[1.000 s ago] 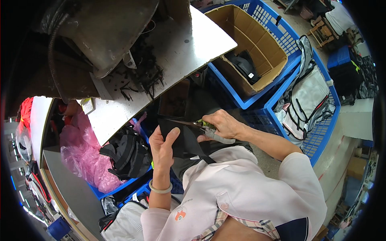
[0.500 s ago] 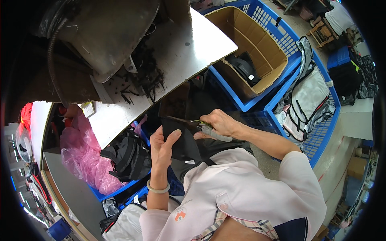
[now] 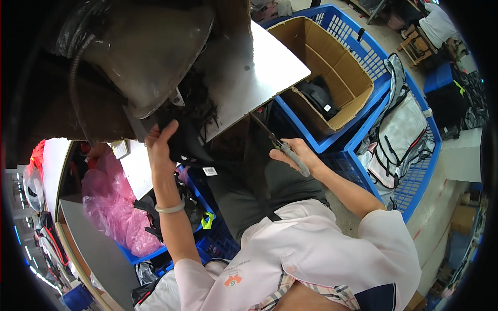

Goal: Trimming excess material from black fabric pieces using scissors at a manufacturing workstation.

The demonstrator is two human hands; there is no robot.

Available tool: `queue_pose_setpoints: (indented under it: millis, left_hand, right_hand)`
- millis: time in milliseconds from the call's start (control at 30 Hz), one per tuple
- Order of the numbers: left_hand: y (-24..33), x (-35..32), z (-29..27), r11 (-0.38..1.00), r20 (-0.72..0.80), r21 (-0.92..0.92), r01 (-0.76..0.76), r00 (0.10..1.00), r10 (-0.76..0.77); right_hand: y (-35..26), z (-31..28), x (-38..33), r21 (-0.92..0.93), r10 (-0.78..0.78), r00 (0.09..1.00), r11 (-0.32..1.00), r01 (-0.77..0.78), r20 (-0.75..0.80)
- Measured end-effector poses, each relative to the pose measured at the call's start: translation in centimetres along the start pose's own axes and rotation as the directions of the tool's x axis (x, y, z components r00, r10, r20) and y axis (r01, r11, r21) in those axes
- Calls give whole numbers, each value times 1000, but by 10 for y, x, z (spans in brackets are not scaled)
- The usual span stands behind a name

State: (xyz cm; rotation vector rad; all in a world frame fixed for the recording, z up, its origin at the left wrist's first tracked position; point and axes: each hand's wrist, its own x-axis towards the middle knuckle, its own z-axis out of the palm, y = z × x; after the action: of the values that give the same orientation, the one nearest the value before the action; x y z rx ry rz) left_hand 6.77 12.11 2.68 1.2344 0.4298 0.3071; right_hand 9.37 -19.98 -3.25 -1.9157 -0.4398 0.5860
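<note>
My left hand (image 3: 162,147) grips a black fabric piece (image 3: 189,141) with a small white label hanging from its lower edge. It holds the piece at the near edge of a white tabletop (image 3: 272,57), beside dark scraps (image 3: 205,103) under a dusty, cloudy-looking housing (image 3: 150,57). My right hand (image 3: 301,153) is closed around scissors (image 3: 293,158) with grey-wrapped handles, their blades pointing up and left. The scissors are apart from the fabric, over my dark trousers. Shadow hides much of the fabric's far side.
To the right, a blue crate (image 3: 375,58) holds a cardboard box (image 3: 340,54) with a black item inside. Another blue crate (image 3: 415,179) contains white and grey bags (image 3: 397,135). Pink plastic (image 3: 116,202) and black straps fill a crate at left, near a bright green strip (image 3: 208,221).
My left hand has carried the black fabric up and left to the tabletop, away from the scissors. The scissors have moved slightly right and down, their blades turned more upward.
</note>
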Motion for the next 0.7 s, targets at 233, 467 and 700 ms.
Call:
queue_pose_setpoints:
  millis: [233, 467, 700]
  left_hand:
    - [16, 21, 9, 998, 15, 14, -68, 998, 68]
    - [12, 8, 23, 981, 133, 190, -28, 991, 2]
    - [-38, -16, 31, 955, 32, 274, 118, 991, -132]
  right_hand:
    - [-6, 1, -3, 59, 83, 995, 995, -85, 47]
    - [1, 2, -8, 18, 29, 999, 999, -29, 13]
    - [-8, 35, -1, 562, -66, 994, 821, 102, -83]
